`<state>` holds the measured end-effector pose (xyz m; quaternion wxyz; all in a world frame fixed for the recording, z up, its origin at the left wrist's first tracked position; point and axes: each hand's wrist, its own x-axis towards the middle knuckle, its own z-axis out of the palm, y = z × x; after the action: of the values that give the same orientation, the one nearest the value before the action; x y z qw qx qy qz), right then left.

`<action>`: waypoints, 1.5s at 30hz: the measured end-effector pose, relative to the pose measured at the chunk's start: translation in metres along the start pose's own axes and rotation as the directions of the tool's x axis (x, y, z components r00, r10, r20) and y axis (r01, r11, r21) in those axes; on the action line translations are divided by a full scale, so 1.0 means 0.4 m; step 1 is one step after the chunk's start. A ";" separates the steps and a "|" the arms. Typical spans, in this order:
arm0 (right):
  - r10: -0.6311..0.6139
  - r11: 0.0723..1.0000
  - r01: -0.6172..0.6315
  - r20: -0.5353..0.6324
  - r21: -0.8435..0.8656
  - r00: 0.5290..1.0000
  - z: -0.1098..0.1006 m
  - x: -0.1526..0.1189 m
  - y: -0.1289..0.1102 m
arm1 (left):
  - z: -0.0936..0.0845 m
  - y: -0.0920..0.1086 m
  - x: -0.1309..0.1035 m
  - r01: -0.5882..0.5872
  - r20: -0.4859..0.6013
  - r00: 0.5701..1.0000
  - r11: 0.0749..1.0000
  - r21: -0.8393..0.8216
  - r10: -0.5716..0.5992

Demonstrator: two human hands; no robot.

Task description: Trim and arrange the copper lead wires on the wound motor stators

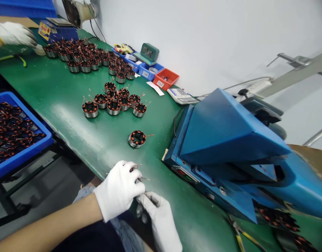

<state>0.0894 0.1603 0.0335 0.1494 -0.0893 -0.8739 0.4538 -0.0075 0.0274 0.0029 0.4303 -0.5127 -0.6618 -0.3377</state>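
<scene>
My left hand, in a white glove, is closed over a wound motor stator near the table's front edge. The palm and fingers cover most of it; only dark bits between the fingers and thin wire ends show. Just below it, my right hand, in a white glove with greyed fingertips, has thumb and forefinger pressed together against the left fingers. Whatever is in that pinch is hidden. A single stator with black slots, copper windings and a steel ring sits beyond the hands. Farther back stands a small group of stators.
A blue machine stands at right, with pliers before it. Many stators crowd the back, near small bins and a calculator. At left are a blue crate of stators and another person's gloved hand.
</scene>
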 end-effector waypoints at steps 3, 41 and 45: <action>0.219 0.790 -0.342 0.287 0.509 0.933 0.004 0.002 -0.029 | 0.000 -0.001 0.001 -0.005 0.026 1.000 1.000 -0.002 0.005; -0.701 0.709 0.167 -0.658 -0.685 0.275 -0.076 -0.047 -0.001 | 0.003 -0.003 0.002 -0.010 0.013 1.000 0.997 -0.074 0.011; -0.488 0.713 -0.413 -0.824 -0.566 0.287 -0.316 -0.102 0.024 | -0.004 -0.001 0.004 -0.014 0.004 1.000 0.993 -0.121 0.015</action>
<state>0.1711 0.2508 0.0869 0.6052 -0.3673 -0.7032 -0.0661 -0.0078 0.0263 0.0050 0.3994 -0.5434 -0.6374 -0.3727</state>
